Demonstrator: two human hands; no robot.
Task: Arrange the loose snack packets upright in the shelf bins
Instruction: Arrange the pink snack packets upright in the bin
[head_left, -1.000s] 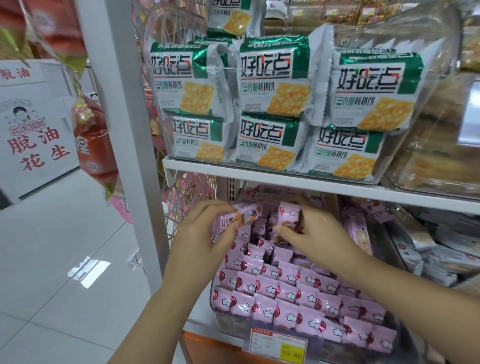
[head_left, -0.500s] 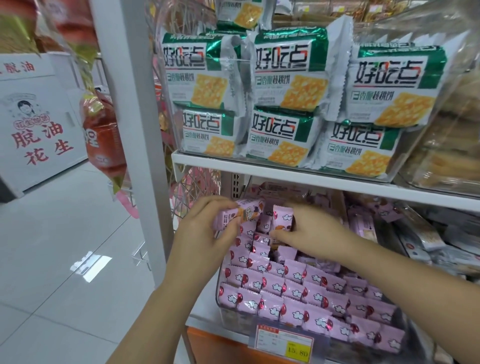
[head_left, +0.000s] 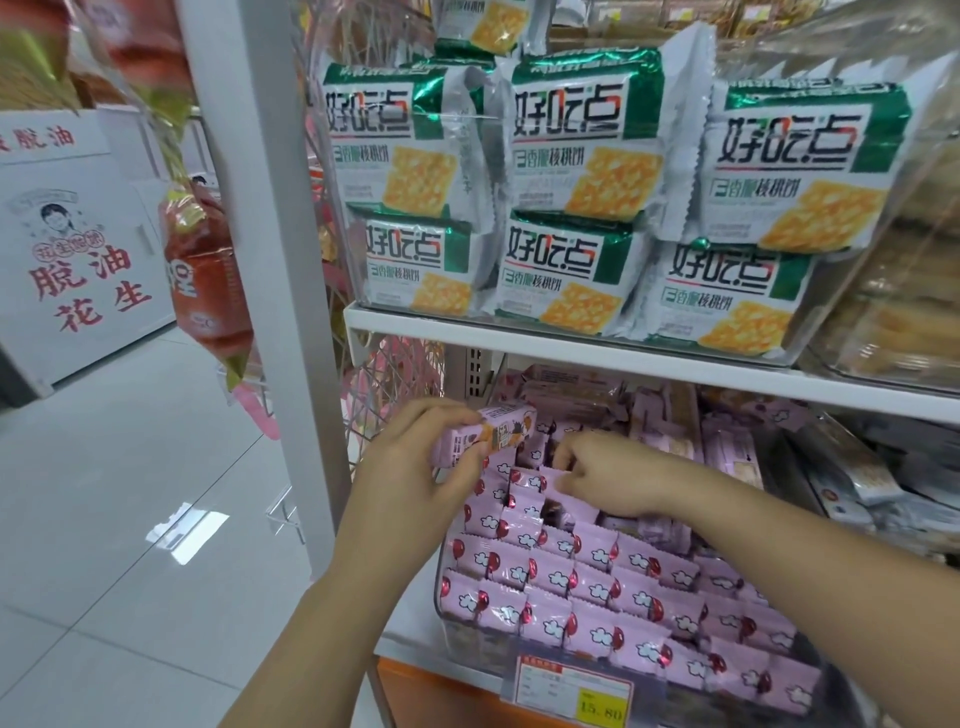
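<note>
Small pink snack packets (head_left: 597, 582) with balloon prints stand in rows inside a clear shelf bin (head_left: 440, 597) on the lower shelf. My left hand (head_left: 415, 473) grips one loose pink packet (head_left: 501, 434) lying sideways above the bin's back left corner. Just to its right, my right hand (head_left: 613, 480) reaches down into the back rows, and its curled fingertips pinch the top of a pink packet (head_left: 545, 475) standing there. More pink packets (head_left: 571, 395) lie loose and jumbled behind the rows.
Green and white cracker packs (head_left: 587, 156) fill the shelf above, whose white edge (head_left: 623, 358) hangs just over my hands. A white upright post (head_left: 260, 208) stands at left. Grey packets (head_left: 857, 483) lie at right. A price tag (head_left: 569, 693) hangs at the bin's front.
My right hand has lowered its pink packet from above the rows down into the back of the bin. My left hand stays in place with its packet.
</note>
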